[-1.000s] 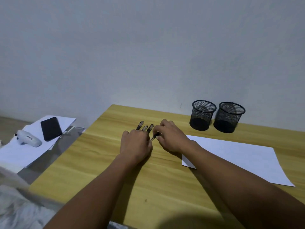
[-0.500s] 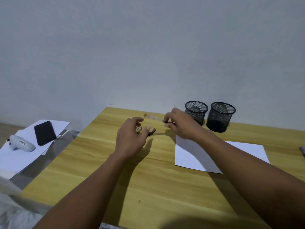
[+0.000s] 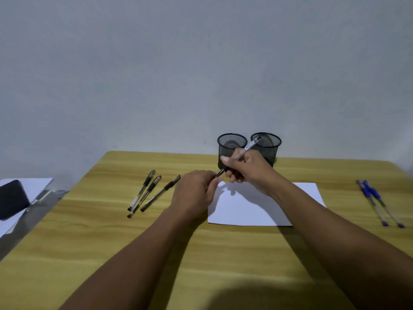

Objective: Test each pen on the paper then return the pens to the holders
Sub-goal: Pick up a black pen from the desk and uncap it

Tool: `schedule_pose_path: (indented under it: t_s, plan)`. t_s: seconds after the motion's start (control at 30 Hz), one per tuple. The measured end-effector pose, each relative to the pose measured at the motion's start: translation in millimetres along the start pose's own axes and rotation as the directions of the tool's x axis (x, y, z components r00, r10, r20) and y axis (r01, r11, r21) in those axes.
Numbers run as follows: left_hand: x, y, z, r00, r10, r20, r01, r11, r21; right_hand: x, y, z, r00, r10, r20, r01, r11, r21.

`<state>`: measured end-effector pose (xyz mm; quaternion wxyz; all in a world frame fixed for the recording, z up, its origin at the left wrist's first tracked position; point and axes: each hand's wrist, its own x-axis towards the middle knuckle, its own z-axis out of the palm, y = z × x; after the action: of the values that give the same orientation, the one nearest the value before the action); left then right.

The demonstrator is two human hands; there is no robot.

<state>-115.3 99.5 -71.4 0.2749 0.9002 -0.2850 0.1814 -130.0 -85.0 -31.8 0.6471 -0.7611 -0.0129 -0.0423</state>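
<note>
The right hand clenched the black pen, left hand fingers pinching its cap; a straight pull along the barrel looked best.

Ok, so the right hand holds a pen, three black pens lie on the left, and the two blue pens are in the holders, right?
No. In the head view the two blue pens lie on the table right of the paper, not in the holders. The right hand does hold a pen; three black pens lie left.
</note>
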Motion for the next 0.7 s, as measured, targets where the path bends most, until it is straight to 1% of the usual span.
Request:
schedule_pose_path:
  t_s: [0.1, 0.2, 0.23, 0.37, 0.43, 0.5, 0.57, 0.6, 0.67, 0.7]
  plan:
    - [1.0, 0.2, 4.1, 0.999, -0.002, -0.033, 0.000, 0.998, -0.056, -1.3, -2.7, -1.8, 0.999, -0.017, 0.049, 0.018, 0.999, -0.028]
    - [-0.7, 2.6, 5.4, 0.999, 0.018, -0.042, -0.022, 0.993, -0.115, -0.7, -6.8, -1.5, 0.996, 0.010, 0.092, -0.005, 0.998, -0.055]
    - [-1.2, 0.4, 5.1, 0.999, 0.011, -0.040, -0.016, 0.992, -0.128, 0.5, -11.1, -5.7, 0.997, 0.009, 0.075, -0.005, 0.999, -0.052]
    - [-9.8, -33.0, 1.7, 0.996, -0.085, -0.011, 0.083, 0.988, -0.131, 3.4, -36.1, -48.3, 0.995, -0.023, -0.101, 0.027, 0.999, 0.036]
    - [-9.5, -37.9, 1.3, 0.998, -0.056, 0.032, 0.059, 0.991, -0.116, 3.6, -37.1, -53.2, 0.992, -0.017, -0.122, 0.017, 1.000, 0.001]
    - [-5.3, -33.9, 6.7, 0.996, 0.058, 0.072, -0.051, 0.994, -0.094, 5.4, -25.2, -36.2, 0.994, 0.021, -0.110, -0.024, 0.999, -0.027]
    - [-4.7, -31.1, 16.3, 0.976, 0.138, 0.167, -0.129, 0.990, -0.061, 5.9, -5.8, -14.7, 0.989, 0.052, -0.142, -0.058, 0.998, -0.038]
    - [-6.4, -33.5, 21.0, 0.971, 0.139, 0.195, -0.130, 0.990, -0.056, 5.0, 5.6, -7.0, 0.984, 0.054, -0.171, -0.065, 0.996, -0.057]
    - [-12.5, -42.3, 28.3, 0.977, 0.117, 0.177, -0.108, 0.992, -0.057, 2.6, 29.4, 3.6, 0.972, 0.037, -0.231, -0.057, 0.995, -0.082]
    - [-13.8, -45.2, 30.2, 0.980, 0.115, 0.165, -0.107, 0.993, -0.056, 0.9, 40.4, 7.7, 0.965, 0.038, -0.258, -0.055, 0.997, -0.060]
